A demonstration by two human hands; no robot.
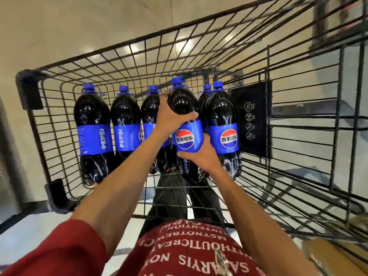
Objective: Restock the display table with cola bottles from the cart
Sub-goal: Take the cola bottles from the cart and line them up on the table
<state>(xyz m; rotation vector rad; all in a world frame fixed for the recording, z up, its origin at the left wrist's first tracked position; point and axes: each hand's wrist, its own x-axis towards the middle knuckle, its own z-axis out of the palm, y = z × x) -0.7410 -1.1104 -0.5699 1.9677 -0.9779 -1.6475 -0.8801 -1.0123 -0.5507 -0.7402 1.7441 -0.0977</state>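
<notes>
A: You had both hands on one cola bottle (185, 108) inside the black wire cart (29, 86). Your left hand (169, 118) was curled over its dark shoulder, with the thumb lying across the front just above the blue label.

B: Your right hand (201, 154) gripped it lower down. The fingers were wrapped round the body at the label's bottom edge, and the thumb ran beneath the round red, white and blue logo.

A: That bottle sat higher than the others. Its blue cap (177, 80) rose above the rest of the caps.

B: The others stood upright in a row across the cart. The leftmost bottle (93, 132) and the second bottle (125, 128) showed PEPSI in white letters. The third bottle (150, 116) was partly hidden behind your left wrist.

A: To the right of the one you held, the right-hand bottle (223, 126) stood just beside it. A rear bottle (206, 92) stood behind those two, and only its cap and shoulder showed.

B: Right of that bottle, a black placard (253, 118) with white pictograms hung on the cart's wire wall.

A: Your red shirt (189, 246) with white lettering filled the bottom of the view. Your dark trousers (169, 196) showed through the wire.
</notes>
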